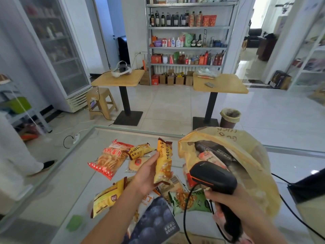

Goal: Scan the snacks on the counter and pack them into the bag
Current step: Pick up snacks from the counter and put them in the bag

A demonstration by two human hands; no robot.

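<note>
My left hand (146, 175) grips a yellow snack packet (164, 161), held upright above the glass counter (123, 134). My right hand (233, 203) grips the handle of a black barcode scanner (213, 176), whose head sits just right of the packet. Behind the scanner a yellow plastic bag (246, 150) stands open with several items inside. On the counter lie a red chips bag (110, 159), a small yellow packet (140, 150), another yellow packet (108, 199), a green packet (191, 201) and a dark blue blueberry pack (154, 224).
A person in white trousers (15, 152) stands left of the counter. Beyond it are two wooden tables (119, 79), a stool (101, 101), a bin (230, 117) and stocked shelves (188, 37). The scanner's black cable (186, 208) loops over the snacks.
</note>
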